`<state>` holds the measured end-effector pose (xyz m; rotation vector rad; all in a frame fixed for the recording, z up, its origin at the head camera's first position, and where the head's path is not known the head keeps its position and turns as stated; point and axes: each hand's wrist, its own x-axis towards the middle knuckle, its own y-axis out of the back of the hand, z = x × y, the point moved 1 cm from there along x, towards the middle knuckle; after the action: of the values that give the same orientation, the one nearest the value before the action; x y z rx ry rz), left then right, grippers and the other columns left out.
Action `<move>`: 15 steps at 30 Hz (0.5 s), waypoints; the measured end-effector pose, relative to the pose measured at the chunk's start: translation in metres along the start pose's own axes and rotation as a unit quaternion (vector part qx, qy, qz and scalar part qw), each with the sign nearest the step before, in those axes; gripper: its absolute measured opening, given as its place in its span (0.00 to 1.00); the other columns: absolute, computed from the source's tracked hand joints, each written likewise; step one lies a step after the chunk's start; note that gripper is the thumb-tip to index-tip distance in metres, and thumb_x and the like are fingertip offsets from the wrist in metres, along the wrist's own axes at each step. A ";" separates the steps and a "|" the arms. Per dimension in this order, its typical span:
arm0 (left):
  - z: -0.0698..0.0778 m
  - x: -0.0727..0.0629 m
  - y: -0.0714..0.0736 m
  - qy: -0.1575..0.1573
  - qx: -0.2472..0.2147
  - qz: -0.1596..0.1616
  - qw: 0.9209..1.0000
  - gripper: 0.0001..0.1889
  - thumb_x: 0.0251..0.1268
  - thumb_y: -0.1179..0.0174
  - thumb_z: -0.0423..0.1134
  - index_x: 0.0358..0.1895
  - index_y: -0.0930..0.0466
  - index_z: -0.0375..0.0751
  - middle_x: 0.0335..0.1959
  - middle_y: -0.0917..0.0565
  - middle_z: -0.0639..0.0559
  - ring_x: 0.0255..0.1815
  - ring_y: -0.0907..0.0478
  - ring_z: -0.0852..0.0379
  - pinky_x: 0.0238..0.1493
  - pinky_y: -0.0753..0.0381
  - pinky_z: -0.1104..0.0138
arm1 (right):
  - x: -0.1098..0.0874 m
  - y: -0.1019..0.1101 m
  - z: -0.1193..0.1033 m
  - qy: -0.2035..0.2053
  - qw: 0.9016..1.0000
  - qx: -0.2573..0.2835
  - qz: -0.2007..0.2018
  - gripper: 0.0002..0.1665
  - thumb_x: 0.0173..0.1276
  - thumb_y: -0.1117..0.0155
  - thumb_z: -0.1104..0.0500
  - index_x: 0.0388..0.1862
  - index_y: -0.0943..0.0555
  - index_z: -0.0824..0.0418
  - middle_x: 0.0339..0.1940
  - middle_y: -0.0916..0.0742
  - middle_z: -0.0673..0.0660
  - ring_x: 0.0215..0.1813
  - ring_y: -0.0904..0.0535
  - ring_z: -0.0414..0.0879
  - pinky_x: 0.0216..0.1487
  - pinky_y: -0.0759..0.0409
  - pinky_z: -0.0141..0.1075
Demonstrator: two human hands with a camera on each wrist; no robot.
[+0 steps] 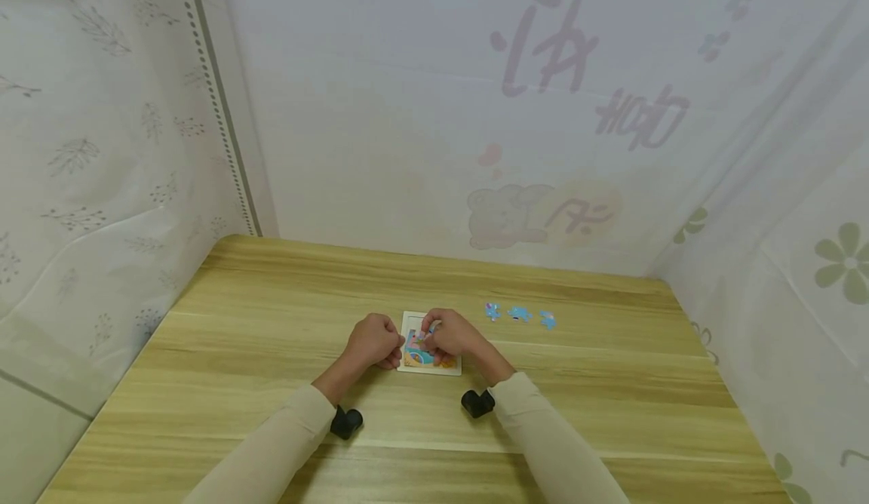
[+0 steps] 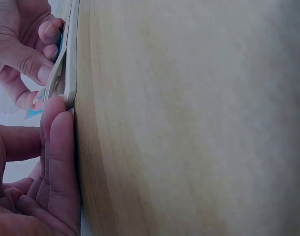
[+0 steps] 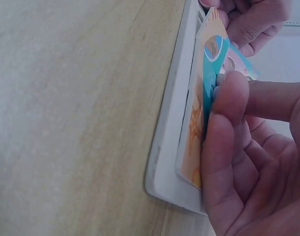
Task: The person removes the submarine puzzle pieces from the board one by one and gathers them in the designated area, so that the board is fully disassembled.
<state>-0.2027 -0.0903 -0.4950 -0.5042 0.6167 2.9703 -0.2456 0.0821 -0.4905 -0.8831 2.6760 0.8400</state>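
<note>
A small jigsaw puzzle (image 1: 419, 358) with a white-rimmed tray (image 1: 450, 372) lies between my hands. Its picture is teal, pink and orange. Part of the picture, a puzzle piece (image 3: 216, 42), stands tilted up out of the tray. My left hand (image 1: 373, 342) is at the tray's left side, with thumb and fingertips pinching the raised edge. From the right, my right hand (image 1: 453, 334) reaches over the picture, thumb and index finger pinching at the raised pieces, other fingers close against the picture. A pink and blue piece (image 2: 36, 107) shows by its fingertip; the fingers partly hide the grip.
Three loose blue puzzle pieces (image 1: 520, 313) lie in a row on the wooden table (image 1: 597, 383), right of and beyond the tray. Black wrist-worn devices (image 1: 478, 404) sit under both wrists. Patterned cloth (image 1: 380, 112) hangs behind the table and along both sides.
</note>
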 end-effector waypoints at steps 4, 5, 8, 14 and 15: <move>0.000 -0.001 0.000 -0.001 0.001 -0.001 1.000 0.05 0.60 0.42 0.28 0.27 0.24 0.33 0.16 0.18 0.45 0.12 0.21 0.57 0.18 0.17 0.66 | 0.000 -0.001 0.000 0.005 1.000 -0.005 -0.003 0.07 0.64 0.38 0.69 0.38 0.27 0.63 0.12 0.23 0.53 0.12 0.26 0.42 0.13 0.29 0.29; 0.000 -0.001 0.001 -0.002 0.003 -0.001 1.000 0.04 0.60 0.43 0.28 0.27 0.24 0.33 0.16 0.18 0.45 0.12 0.21 0.57 0.18 0.17 0.66 | 0.000 -0.001 0.000 0.007 1.000 -0.006 -0.002 0.07 0.64 0.38 0.69 0.38 0.27 0.64 0.12 0.23 0.53 0.12 0.26 0.42 0.13 0.29 0.28; 0.001 0.000 0.002 0.001 0.005 -0.005 1.000 0.03 0.58 0.44 0.28 0.28 0.23 0.34 0.16 0.18 0.45 0.13 0.20 0.57 0.18 0.17 0.66 | -0.001 -0.001 -0.001 0.010 1.000 -0.008 0.000 0.08 0.64 0.38 0.69 0.39 0.27 0.64 0.13 0.23 0.53 0.12 0.25 0.42 0.13 0.29 0.29; 0.000 0.002 0.004 0.007 0.011 -0.025 1.000 0.04 0.56 0.48 0.29 0.31 0.23 0.34 0.17 0.17 0.45 0.15 0.19 0.54 0.19 0.17 0.66 | -0.001 -0.001 0.000 0.007 1.000 -0.005 0.006 0.09 0.64 0.37 0.68 0.40 0.27 0.63 0.13 0.23 0.53 0.12 0.25 0.42 0.13 0.29 0.29; 0.000 0.002 0.004 0.006 0.012 -0.029 1.000 0.04 0.55 0.48 0.29 0.32 0.23 0.34 0.18 0.17 0.45 0.15 0.19 0.54 0.19 0.17 0.65 | -0.001 -0.002 0.000 0.007 1.000 -0.004 0.006 0.09 0.64 0.37 0.68 0.40 0.27 0.63 0.13 0.23 0.53 0.12 0.26 0.42 0.13 0.28 0.29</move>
<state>-0.2050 -0.0942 -0.4941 -0.5286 0.6260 2.9053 -0.2441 0.0814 -0.4911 -0.8779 2.6944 0.8522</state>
